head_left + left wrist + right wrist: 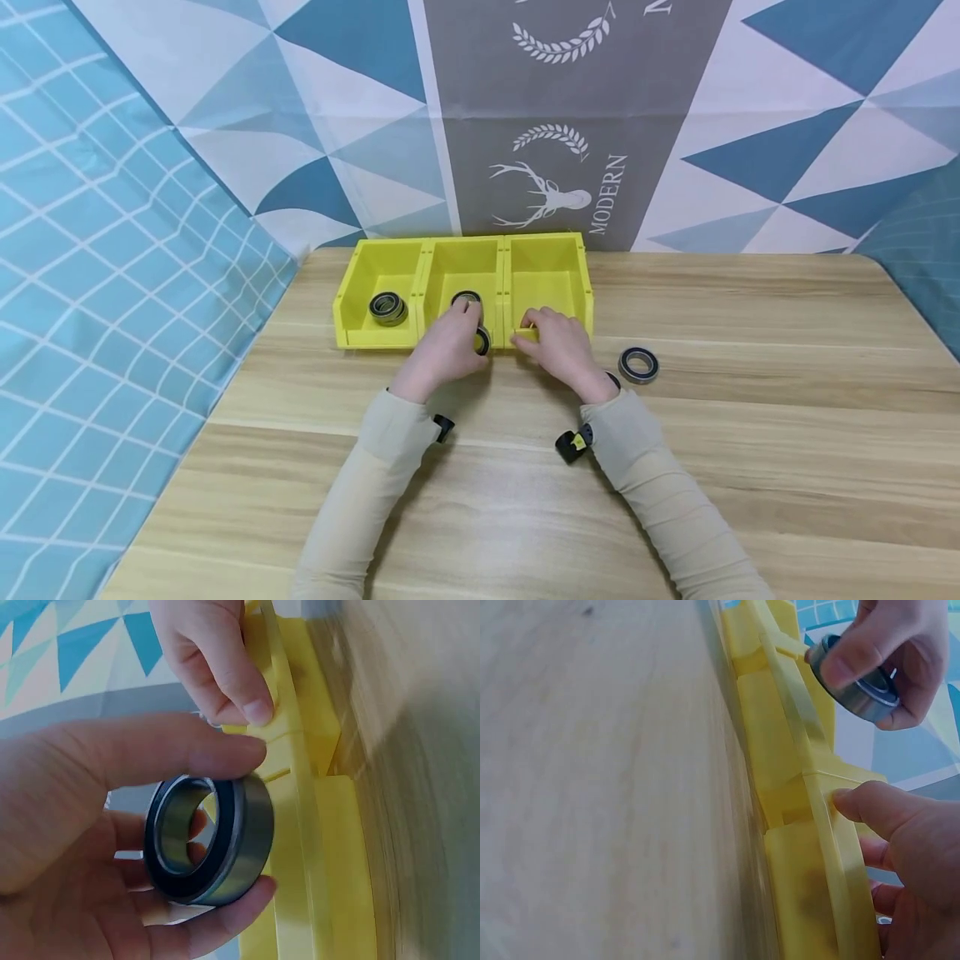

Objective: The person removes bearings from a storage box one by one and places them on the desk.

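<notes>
A pale wood-grain table (pixel 502 525) meets a blue, white and grey patterned backdrop (pixel 360 50). At the front of the yellow three-bin plastic rack (pixel 378 340), the left hand (pixel 446 348) grips a black-and-silver metal ring bearing (pixel 256 832) between thumb and fingers; the right hand (pixel 558 343) pinches the rack's front wall at its right bin. Work looks partway: stacked bearings (pixel 387 307) sit in the rack's left bin, another bearing (pixel 467 296) in its middle one; a loose bearing (pixel 638 377) remains outside, right of the rack.

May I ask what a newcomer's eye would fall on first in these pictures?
Probably the three bright yellow bins, side by side toward the back of the wooden table. Next, perhaps, the bearing in the grip of the left hand, at the middle bin's front. Then the deer print on the backdrop behind.
</notes>
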The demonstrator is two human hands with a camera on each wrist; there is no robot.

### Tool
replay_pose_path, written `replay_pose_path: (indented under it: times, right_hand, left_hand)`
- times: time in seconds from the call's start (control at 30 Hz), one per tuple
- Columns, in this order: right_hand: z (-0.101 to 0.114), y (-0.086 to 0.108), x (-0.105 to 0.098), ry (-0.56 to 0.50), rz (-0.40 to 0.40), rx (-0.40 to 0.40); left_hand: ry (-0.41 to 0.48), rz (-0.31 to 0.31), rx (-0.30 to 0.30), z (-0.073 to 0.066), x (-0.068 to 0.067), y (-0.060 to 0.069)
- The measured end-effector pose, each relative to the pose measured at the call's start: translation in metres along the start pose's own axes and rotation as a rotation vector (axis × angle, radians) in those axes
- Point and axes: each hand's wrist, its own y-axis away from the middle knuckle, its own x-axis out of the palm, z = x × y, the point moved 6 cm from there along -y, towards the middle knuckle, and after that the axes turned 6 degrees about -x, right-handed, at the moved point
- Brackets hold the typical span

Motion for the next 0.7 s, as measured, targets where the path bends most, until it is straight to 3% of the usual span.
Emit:
replay_pose_path:
  times: [0.33, 0.53, 0.7]
  right_hand:
    - [-0.002, 0.001, 0.000, 0.027, 0.003, 0.006]
    - [0.000, 0.000, 0.000, 0.018, 0.015, 0.000]
    - [-0.002, 0.000, 0.001, 0.009, 0.027, 0.022]
  left_hand:
    - [-0.064, 0.204, 0.054, -0.006, 0.014, 0.008]
    - [-0.086, 0.293, 0.046, -0.011, 0.021, 0.011]
    - [-0.081, 0.332, 0.038, -0.015, 0.027, 0.012]
